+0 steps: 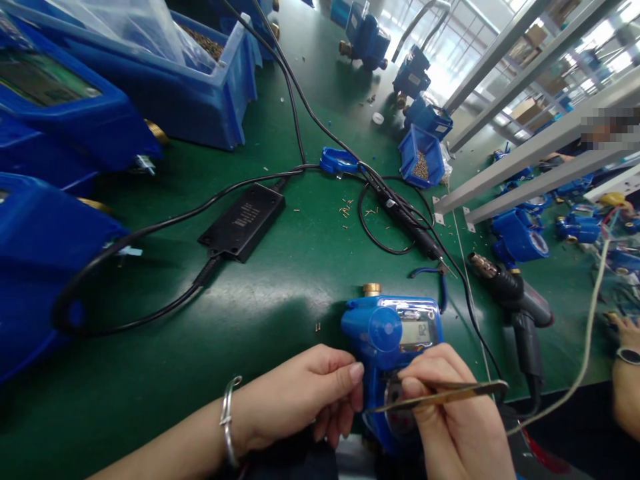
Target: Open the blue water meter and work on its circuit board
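In front of me a blue water meter [370, 363] with a small digital display [416, 331] and a brass fitting [372, 289] lies on the green bench. My right hand [457, 413] is closed around a pair of metal tweezers [445, 396]. Their tips reach over the meter's lower opening, partly hidden behind my fingers. At the meter's left side is my left hand [313, 393], thumb and fingers curled together near its edge. Whether anything sits between those fingers is hidden. A silver bracelet [227, 421] circles that wrist.
Left stand large blue meters [50, 253] and a blue bin [210, 100]. A black power adapter [245, 220], cables, loose screws [345, 208], an electric screwdriver [413, 227], blue-handled pliers [443, 287] and a heat gun [520, 307] lie around. A co-worker's hand [625, 333] shows far right.
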Motion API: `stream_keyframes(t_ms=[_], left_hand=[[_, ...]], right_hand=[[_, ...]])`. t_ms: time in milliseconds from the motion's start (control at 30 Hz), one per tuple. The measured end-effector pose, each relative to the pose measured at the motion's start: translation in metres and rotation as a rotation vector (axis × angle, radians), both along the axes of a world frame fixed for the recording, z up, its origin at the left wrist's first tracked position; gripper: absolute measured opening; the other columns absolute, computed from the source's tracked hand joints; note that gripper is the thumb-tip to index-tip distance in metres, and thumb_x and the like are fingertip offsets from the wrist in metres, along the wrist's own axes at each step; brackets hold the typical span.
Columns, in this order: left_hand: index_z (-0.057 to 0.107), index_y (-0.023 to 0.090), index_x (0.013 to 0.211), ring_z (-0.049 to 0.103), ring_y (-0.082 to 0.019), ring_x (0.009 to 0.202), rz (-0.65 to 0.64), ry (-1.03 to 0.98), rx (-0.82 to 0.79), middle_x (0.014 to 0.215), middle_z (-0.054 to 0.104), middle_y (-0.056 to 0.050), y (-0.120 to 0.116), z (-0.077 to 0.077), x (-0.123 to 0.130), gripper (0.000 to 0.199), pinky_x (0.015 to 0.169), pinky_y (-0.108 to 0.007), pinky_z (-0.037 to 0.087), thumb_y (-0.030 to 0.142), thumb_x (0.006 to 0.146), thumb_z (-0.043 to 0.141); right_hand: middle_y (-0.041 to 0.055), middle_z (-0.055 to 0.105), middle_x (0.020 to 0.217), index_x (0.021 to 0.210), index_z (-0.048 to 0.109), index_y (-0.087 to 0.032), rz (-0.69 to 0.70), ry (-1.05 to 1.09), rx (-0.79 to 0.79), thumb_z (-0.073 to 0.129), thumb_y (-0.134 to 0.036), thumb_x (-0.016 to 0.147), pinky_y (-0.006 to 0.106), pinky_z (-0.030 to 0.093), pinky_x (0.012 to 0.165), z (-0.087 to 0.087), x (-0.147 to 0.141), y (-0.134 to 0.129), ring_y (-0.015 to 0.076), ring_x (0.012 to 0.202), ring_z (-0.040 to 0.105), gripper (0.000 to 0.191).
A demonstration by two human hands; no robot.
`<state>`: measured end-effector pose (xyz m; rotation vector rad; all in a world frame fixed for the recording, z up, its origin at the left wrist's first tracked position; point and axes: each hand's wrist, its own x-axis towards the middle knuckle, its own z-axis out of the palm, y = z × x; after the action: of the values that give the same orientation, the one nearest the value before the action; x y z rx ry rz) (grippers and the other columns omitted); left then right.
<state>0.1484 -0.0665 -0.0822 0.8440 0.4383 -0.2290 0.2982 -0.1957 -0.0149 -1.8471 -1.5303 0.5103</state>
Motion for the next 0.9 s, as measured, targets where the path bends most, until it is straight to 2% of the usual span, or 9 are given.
stream_keyframes(t_ms=[333, 500, 733, 800, 900], left_hand=[[0.061, 0.014, 0.070, 0.057, -0.010, 0.044, 0.029, 0.027, -0.156, 0.054, 0.064, -0.004, -0.003, -0.003, 0.001, 0.058, 0.038, -0.014, 0.039, 0.071, 0.078, 0.058], [0.062, 0.013, 0.069, 0.059, -0.012, 0.044, 0.038, 0.045, -0.178, 0.055, 0.065, -0.005, -0.005, -0.007, 0.002, 0.058, 0.037, -0.015, 0.040, 0.071, 0.077, 0.061], [0.061, 0.013, 0.065, 0.060, -0.014, 0.046, 0.069, 0.074, -0.200, 0.057, 0.066, -0.007, -0.007, -0.003, -0.001, 0.057, 0.039, -0.018, 0.041, 0.069, 0.077, 0.059], [0.060, 0.013, 0.066, 0.059, -0.013, 0.045, 0.067, 0.083, -0.201, 0.057, 0.066, -0.007, -0.010, -0.004, -0.002, 0.057, 0.038, -0.018, 0.039, 0.069, 0.078, 0.057], [0.057, 0.015, 0.065, 0.048, -0.010, 0.037, 0.046, 0.103, -0.184, 0.050, 0.059, -0.002, -0.014, -0.012, -0.005, 0.055, 0.033, -0.018, 0.028, 0.067, 0.080, 0.054]], right_hand=[[-0.0015, 0.053, 0.076, 0.081, 0.057, -0.020, -0.030, 0.036, -0.050, 0.049, -0.016, 0.095, 0.019, 0.044, 0.059, 0.002, 0.006, 0.000, 0.0083, 0.065, 0.055, 0.017], [-0.0007, 0.053, 0.076, 0.082, 0.057, -0.019, -0.025, 0.024, -0.040, 0.048, -0.015, 0.095, 0.019, 0.044, 0.058, 0.004, 0.004, -0.001, 0.0087, 0.067, 0.055, 0.016], [-0.0002, 0.056, 0.078, 0.083, 0.060, -0.019, -0.002, 0.076, -0.039, 0.051, -0.017, 0.095, 0.019, 0.047, 0.062, 0.005, 0.002, -0.003, 0.0092, 0.072, 0.058, 0.015], [0.0002, 0.057, 0.078, 0.082, 0.061, -0.020, -0.027, 0.081, -0.041, 0.051, -0.020, 0.095, 0.020, 0.048, 0.061, 0.004, 0.002, -0.005, 0.0102, 0.072, 0.059, 0.016], [0.0014, 0.060, 0.080, 0.086, 0.063, -0.020, -0.061, 0.150, 0.010, 0.051, -0.021, 0.096, 0.021, 0.050, 0.063, 0.001, 0.004, -0.008, 0.0122, 0.076, 0.060, 0.015]])
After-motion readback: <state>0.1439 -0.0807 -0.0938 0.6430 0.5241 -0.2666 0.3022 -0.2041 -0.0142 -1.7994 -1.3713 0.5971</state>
